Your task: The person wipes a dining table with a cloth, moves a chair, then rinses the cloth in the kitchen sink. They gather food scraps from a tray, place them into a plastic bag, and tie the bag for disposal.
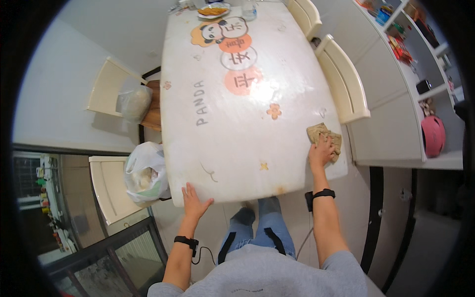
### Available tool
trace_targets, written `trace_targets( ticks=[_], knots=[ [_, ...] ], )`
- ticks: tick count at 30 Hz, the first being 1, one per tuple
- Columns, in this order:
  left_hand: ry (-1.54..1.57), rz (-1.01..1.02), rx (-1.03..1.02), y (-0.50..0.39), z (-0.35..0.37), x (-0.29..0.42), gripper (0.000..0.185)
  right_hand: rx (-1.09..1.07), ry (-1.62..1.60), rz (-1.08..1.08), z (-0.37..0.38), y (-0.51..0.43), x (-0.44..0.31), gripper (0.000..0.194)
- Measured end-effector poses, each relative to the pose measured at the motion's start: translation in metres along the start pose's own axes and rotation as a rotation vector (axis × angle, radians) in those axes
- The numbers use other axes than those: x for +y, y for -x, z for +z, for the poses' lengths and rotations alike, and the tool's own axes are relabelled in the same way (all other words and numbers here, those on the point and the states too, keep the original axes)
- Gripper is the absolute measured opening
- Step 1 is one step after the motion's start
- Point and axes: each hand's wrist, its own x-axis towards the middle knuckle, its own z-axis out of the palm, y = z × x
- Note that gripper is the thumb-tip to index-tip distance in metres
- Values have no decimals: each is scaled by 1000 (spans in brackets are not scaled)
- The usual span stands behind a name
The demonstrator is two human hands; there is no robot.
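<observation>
A long table with a white, panda-printed cover (237,148) stretches out in front of me. On its right side, near the close corner, my right hand (323,150) presses on a crumpled tan cloth (318,133), with the fingers spread over it. My left hand (195,202) rests at the near left corner of the table, fingers apart and holding nothing. Both wrists wear black straps with small devices. A yellowish stain (281,189) marks the cover at the near edge.
A plate of food (214,11) and a clear container (249,10) stand at the far end. Cream chairs line both sides. A white plastic bag (146,172) sits on the near left chair (109,185). Shelves with a pink helmet (433,136) are at the right.
</observation>
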Motion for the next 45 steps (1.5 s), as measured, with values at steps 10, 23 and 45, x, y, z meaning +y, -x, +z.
trace_targets(
  ticks=[10, 23, 45],
  knots=[
    [89, 292, 282, -106, -5, 95, 61, -277, -458, -1293, 6, 62, -169, 41],
    [45, 164, 283, -139, -18, 67, 60, 82, -274, -607, 70, -167, -270, 48],
    [80, 144, 187, -141, -15, 61, 59, 37, -335, -935, 96, -195, -466, 52]
  ],
)
